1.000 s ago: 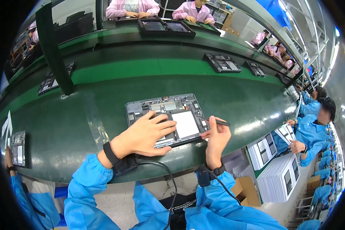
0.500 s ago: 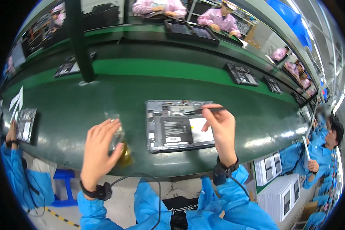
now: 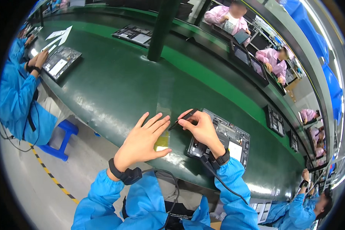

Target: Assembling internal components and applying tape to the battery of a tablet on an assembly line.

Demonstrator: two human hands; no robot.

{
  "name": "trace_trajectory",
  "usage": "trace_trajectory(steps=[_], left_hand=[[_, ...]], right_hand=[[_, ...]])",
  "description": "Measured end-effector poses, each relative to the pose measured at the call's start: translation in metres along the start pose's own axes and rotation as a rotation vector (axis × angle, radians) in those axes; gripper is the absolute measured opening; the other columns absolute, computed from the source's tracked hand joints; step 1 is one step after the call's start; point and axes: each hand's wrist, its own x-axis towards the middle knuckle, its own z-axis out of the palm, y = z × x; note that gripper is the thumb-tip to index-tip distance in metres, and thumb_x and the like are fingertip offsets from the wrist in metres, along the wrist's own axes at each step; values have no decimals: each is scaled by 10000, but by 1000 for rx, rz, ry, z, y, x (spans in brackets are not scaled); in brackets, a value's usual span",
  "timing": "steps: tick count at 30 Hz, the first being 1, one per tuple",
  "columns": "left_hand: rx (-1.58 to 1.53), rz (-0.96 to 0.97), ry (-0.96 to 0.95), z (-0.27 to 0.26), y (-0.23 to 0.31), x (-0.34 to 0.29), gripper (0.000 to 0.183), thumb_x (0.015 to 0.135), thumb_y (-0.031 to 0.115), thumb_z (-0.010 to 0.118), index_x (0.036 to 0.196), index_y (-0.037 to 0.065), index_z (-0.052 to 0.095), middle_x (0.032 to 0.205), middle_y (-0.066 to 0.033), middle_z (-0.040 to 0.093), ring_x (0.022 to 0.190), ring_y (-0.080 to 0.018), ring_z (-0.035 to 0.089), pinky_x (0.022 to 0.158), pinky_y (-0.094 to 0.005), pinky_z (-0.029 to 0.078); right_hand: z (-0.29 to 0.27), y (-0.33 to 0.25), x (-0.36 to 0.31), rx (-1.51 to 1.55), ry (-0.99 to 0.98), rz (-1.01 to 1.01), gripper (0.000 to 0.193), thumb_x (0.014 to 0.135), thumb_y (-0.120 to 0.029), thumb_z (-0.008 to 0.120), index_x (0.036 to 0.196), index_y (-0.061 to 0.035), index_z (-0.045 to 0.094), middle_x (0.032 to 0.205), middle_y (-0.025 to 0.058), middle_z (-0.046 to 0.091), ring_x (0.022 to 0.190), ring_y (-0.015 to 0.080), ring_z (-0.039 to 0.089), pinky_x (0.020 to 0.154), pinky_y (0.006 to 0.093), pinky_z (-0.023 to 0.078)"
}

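My left hand (image 3: 145, 138) is open with its fingers spread, over a strip of clear and yellowish film (image 3: 163, 142) on the green bench. Its palm and fingers cover part of the strip. Black tweezers (image 3: 174, 125) are pinched in my right hand (image 3: 202, 129), their tip slanting down to the left beside the film. Under and behind my right hand lies an opened laptop (image 3: 230, 132), its inside parts, a dark battery block and a white panel showing. My right hand and wrist hide its left part.
A co-worker's hands (image 3: 41, 59) are at another opened laptop (image 3: 61, 63) on the left. A green post (image 3: 161, 34) rises from the bench near a further opened laptop (image 3: 133, 35). More units lie along the right side. A blue stool (image 3: 61, 141) stands on the floor.
The view has turned right. My right hand has moved the tweezers from over the laptop leftward to the film. My left hand stays at the film with its fingers more spread.
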Motion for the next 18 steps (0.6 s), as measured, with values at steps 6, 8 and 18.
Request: trace_trajectory(steps=[6, 8, 18], left_hand=[[-24, -8, 5, 1, -1, 0, 828, 816, 509, 734, 1454, 33, 509, 1520, -115, 501, 1466, -298, 393, 1235, -529, 237], [-24, -9, 1, 2, -2, 0, 828, 815, 508, 736, 1455, 34, 508, 1519, -115, 503, 1465, -297, 393, 1235, -529, 236], [-22, -5, 5, -1, 0, 1, 830, 818, 513, 724, 1452, 22, 509, 1509, -125, 508, 1462, -291, 396, 1237, -525, 231]], right_hand=[[0, -6, 1, -37, -52, 80, 164, 918, -87, 738, 1042, 11, 696, 846, 61, 722, 727, 132, 661, 680, 291, 523], [0, -7, 1, -61, -78, 111, 162, 913, -88, 744, 1033, 11, 697, 843, 60, 721, 725, 131, 658, 673, 290, 519], [-1, 3, 2, -12, -68, -20, 155, 893, -99, 754, 1003, 8, 729, 769, 99, 743, 662, 145, 696, 615, 289, 523]])
